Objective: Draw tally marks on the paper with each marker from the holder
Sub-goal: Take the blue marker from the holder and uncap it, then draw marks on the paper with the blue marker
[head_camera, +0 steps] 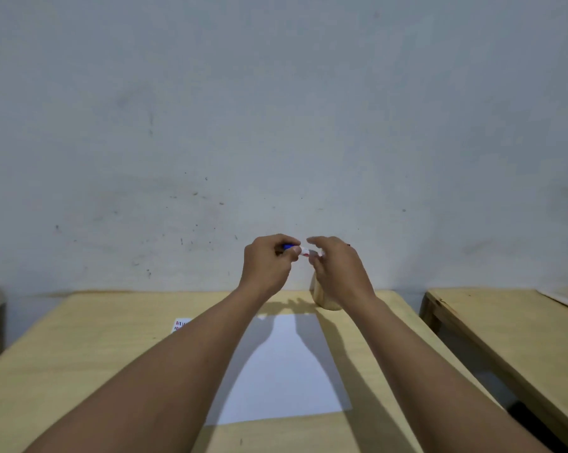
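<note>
A blank white sheet of paper [286, 364] lies on the wooden table [80, 371] in front of me. Both hands are raised above the table's far edge. My left hand [268, 263] grips a marker [298, 248] with a blue cap end and a white barrel. My right hand [336, 269] meets the marker's other end, its fingers loosely curled around the barrel tip. Behind and below the right hand stands the wooden holder [322, 297], mostly hidden by my wrist. Its contents cannot be seen.
A small slip of paper [181, 325] with red and blue marks lies left of the sheet, partly under my left forearm. A second wooden table [511, 325] stands to the right across a gap. A plain wall is close behind.
</note>
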Motion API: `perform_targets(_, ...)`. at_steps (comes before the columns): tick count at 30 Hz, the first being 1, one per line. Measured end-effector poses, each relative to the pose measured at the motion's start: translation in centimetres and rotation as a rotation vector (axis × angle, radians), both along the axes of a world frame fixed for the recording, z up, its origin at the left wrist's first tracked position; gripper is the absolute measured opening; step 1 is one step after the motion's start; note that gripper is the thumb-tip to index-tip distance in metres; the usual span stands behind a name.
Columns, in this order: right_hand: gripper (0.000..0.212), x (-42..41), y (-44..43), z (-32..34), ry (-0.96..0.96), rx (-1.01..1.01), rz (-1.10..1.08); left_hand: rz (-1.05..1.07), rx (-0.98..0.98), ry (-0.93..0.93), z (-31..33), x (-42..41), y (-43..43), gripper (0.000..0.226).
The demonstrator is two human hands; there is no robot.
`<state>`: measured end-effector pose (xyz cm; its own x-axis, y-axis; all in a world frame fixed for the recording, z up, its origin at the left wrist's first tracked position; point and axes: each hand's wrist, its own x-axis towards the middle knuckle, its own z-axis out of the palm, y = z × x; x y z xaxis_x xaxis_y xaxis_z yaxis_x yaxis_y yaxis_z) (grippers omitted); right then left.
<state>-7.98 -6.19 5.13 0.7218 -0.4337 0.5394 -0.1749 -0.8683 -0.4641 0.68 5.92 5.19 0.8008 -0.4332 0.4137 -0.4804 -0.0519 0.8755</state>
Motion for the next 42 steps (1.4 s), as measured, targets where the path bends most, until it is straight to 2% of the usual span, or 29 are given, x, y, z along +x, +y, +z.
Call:
perform_targets(3, 0.013, -0.6, 2.1, -0.4, -0.163, 0.111, -0.095, 0.038, -0.082, 0.056, 0.3, 0.0, 0.9, 0.008)
perform_targets(4, 0.022, -0.7, 2.9, -0.5, -0.171, 0.222, -0.114, 0.032, -0.104, 0.081, 0.4, 0.0, 1.3, 0.007)
perform_targets(6, 0.039, -0.6, 4.5, -0.1, -0.19, 0.661, -0.047, -0.002, -0.121, 0.123, 0.4, -0.1, 2.2, 0.005)
perform_targets(8, 0.036, -0.5, 5.9, 0.6, -0.252, 1.17, 0.079, -0.046, -0.116, 0.152, 0.3, -0.1, 3.2, 0.008)
perform_targets(9, 0.031, -0.4, 6.5, 0.8, -0.284, 1.341, 0.137, -0.065, -0.109, 0.156, 0.3, -0.1, 3.7, 0.009)
perform_targets(12, 0.023, 0.3, 8.1, 0.6, -0.353, 1.565, 0.258, -0.089, -0.063, 0.144, 0.1, 0.0, 5.7, 0.012)
perform_targets(15, 0.02, 0.9, 9.5, 0.0, -0.396, 1.549, 0.28, -0.074, -0.049, 0.159, -0.3, 0.2, 7.4, 0.011)
perform_targets(18, 0.019, 1.2, 10.3, -0.5, -0.425, 1.539, 0.297, -0.029, -0.033, 0.177, -0.5, 0.5, 9.1, 0.021)
perform_targets(24, 0.016, 1.3, 11.6, -2.0, -0.316, 1.374, 0.255, 0.119, 0.088, 0.136, -1.9, 2.3, 12.8, 0.01)
perform_targets(27, 0.015, 1.8, 12.6, -2.8, -0.242, 1.289, 0.249, 0.235, 0.14, 0.106, -3.1, 3.0, 14.6, 0.017)
perform_targets(38, 0.017, 2.8, 15.2, -5.1, -0.109, 1.084, 0.26, 0.39, 0.523, 0.042, -9.1, 5.6, 19.3, 0.031)
perform_targets(41, 0.022, 2.7, 15.5, -5.7, -0.069, 1.014, 0.257, 0.401, 0.636, -0.034, -10.4, 5.5, 19.5, 0.034)
perform_targets(42, 0.023, 2.7, 15.5, -6.0, -0.057, 0.99, 0.253, 0.399, 0.641, -0.021, -10.6, 5.3, 19.6, 0.025)
